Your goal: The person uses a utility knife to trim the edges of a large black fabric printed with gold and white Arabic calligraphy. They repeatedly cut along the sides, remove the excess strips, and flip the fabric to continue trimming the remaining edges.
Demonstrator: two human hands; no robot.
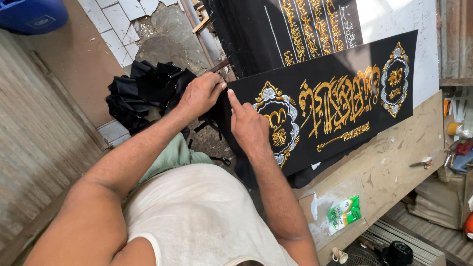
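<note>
A long black cloth panel [340, 93] embroidered in gold script with ornate medallions lies across a bare wooden counter [394, 162], its near end hanging past the counter's left edge toward the person. The left hand [199, 93] has its fingers closed, pinching the panel's end edge at the corner. The right hand [249, 125] rests on the cloth just beside it, index finger stretched out and pressing along the same edge, the other fingers curled; it grips nothing that shows.

A second black embroidered panel [295, 29] lies beyond the first, at the counter's far side. On the counter's near right part sits a small green and white packet [344, 213]. A heap of black fabric [143, 93] lies on the floor left of the hands, where broken white tiles [118, 24] meet bare concrete. A blue plastic object [29, 15] shows at the top left corner. Cluttered shelves [458, 133] stand along the right.
</note>
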